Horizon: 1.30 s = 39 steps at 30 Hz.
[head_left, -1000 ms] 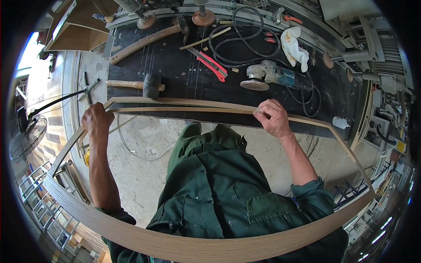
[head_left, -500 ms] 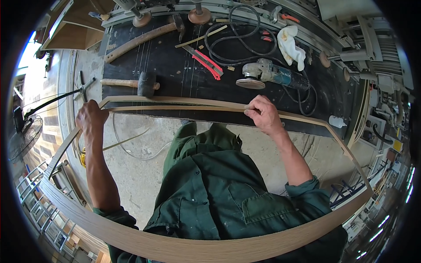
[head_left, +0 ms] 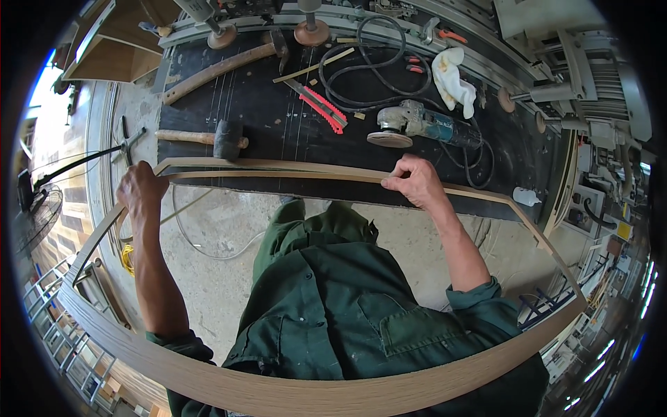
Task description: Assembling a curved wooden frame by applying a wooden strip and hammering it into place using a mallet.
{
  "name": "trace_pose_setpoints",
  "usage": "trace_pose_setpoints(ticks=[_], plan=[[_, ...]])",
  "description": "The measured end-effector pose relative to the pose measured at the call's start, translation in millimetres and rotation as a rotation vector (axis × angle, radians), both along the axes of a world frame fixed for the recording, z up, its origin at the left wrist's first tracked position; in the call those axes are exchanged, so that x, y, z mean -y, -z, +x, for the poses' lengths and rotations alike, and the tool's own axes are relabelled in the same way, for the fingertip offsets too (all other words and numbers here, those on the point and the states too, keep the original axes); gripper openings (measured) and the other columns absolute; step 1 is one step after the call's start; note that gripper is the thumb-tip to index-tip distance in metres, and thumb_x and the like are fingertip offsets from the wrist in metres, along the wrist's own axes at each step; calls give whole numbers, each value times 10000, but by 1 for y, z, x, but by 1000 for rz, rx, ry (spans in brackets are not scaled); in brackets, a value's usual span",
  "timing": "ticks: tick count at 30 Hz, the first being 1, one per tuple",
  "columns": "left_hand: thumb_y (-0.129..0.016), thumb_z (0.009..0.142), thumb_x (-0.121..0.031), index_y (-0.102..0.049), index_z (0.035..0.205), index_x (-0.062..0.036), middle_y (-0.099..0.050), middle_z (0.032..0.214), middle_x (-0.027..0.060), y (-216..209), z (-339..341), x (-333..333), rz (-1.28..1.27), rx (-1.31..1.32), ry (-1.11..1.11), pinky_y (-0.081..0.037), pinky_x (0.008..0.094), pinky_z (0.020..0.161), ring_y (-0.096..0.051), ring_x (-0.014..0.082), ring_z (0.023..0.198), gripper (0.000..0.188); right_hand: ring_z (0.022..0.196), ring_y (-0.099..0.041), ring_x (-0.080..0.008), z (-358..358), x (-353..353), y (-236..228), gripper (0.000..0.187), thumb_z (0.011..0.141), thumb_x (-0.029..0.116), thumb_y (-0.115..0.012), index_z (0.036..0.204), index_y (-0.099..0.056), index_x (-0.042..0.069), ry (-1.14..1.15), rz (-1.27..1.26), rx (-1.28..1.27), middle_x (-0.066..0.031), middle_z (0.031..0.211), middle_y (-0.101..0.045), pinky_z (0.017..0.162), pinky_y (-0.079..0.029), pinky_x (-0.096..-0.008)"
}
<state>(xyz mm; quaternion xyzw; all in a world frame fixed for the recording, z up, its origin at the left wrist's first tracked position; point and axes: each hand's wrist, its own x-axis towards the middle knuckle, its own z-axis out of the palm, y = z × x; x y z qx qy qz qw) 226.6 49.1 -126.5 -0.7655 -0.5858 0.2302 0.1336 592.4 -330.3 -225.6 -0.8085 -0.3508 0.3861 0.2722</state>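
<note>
A large frame of thin, light wood strip [head_left: 316, 394] loops around me, its near side broad across the bottom of the view and its far side along the black bench's front edge. My left hand [head_left: 142, 186] is closed around the frame near its far left corner. With thumb and fingers, my right hand [head_left: 415, 182] pinches the far side, right of the middle. Between the hands, two narrow strip edges run with a slim gap. A black-headed mallet [head_left: 228, 140] lies just beyond the far strip, and an angle grinder [head_left: 434, 126] rests beyond my right hand.
On the black bench [head_left: 271, 135] lie a claw hammer [head_left: 219, 69], a red utility knife [head_left: 321, 110], a looped black cable [head_left: 331, 89] and a white cloth [head_left: 454, 82]. A small white bottle [head_left: 526, 197] sits at the right end. Round machine pads [head_left: 311, 33] border the back.
The view has shifted slightly, so the bench things appear a little further left. Both hands keep their hold on the wooden frame, with hardly any other movement.
</note>
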Motion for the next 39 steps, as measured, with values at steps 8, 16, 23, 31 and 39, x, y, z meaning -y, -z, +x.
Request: trace_pose_setpoints(ticks=[8,16,23,31,39], plan=[[-828,839,-281,-838,1038,-79,-810,1065,169,-4,4,2,-17,6,-39,-624,467,844,-791,359,1016,284,852,-644,-288,-29,8,18,126,768,53,-837,885,-793,63,-114,442,307,-68,811,-646,781,-527,-415],[-845,817,-337,-844,1030,-100,-811,1077,161,-4,5,-1,-9,16,-62,-626,467,843,-792,346,1023,319,825,-610,-290,-38,-4,9,129,778,6,-822,877,-752,50,-198,506,443,-61,808,-627,761,-521,-407],[-855,811,-344,-842,1055,-109,-811,1095,156,-3,6,0,7,35,-93,-625,462,847,-790,345,1036,339,868,-630,-302,-42,-4,15,157,797,13,-813,928,-737,51,-244,506,492,-67,880,-661,786,-536,-406],[-864,785,-369,-836,1078,-103,-809,1090,163,3,0,-1,23,60,-83,-617,465,865,-783,357,1053,396,859,-607,-263,-62,-12,28,331,794,118,-884,1101,-771,61,-258,615,666,-26,908,-651,763,-489,-414],[-858,780,-354,-839,1065,-96,-810,1083,167,-8,15,4,1,53,-80,-618,460,851,-788,348,1033,385,815,-579,-227,-88,-45,38,370,783,192,-910,1104,-775,66,-257,685,808,6,850,-608,722,-445,-407]])
